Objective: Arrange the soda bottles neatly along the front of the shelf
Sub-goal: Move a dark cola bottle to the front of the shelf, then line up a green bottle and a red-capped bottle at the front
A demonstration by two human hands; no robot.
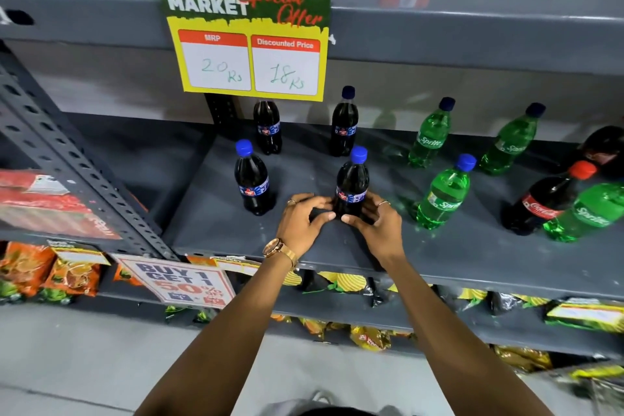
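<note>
Both forearms reach up from the bottom of frame, gold wristwatch (277, 248) on the left one. Left hand (301, 223) and right hand (376, 226) meet at the base of a dark cola bottle with a blue cap (352, 182). Fingers (317, 203) curl narrow around the lower body from both sides, thumbs pinched in at the front. It reads as a two-handed hold, bottle upright, standing on the grey shelf (439, 257) set back from the front lip.

Rest of the stock is scattered:
- second blue-cap cola (253, 177) to the left, roughly level with the held one
- two more colas at the back, one (267, 127) partly under the price card (250, 40), one (344, 121) right of it
- three Sprite bottles standing free: (430, 133), (511, 140), (444, 192)
- far right, a Coca-Cola bottle with a red cap (547, 199) touching another Sprite (589, 213); something dark behind them, probably another cola (edge distortion, can't confirm).

Handling call: small PET bottles, look full, so light-to-moderate weight, stiff enough under pressure, smooth and slightly slippery at the label. Not fragile but tall for their base, so tippy if pushed high. Low grip is right for sliding; for lifting, take it at mid-body around the label.

Progress: early. No bottle sits at the front edge yet.
</note>
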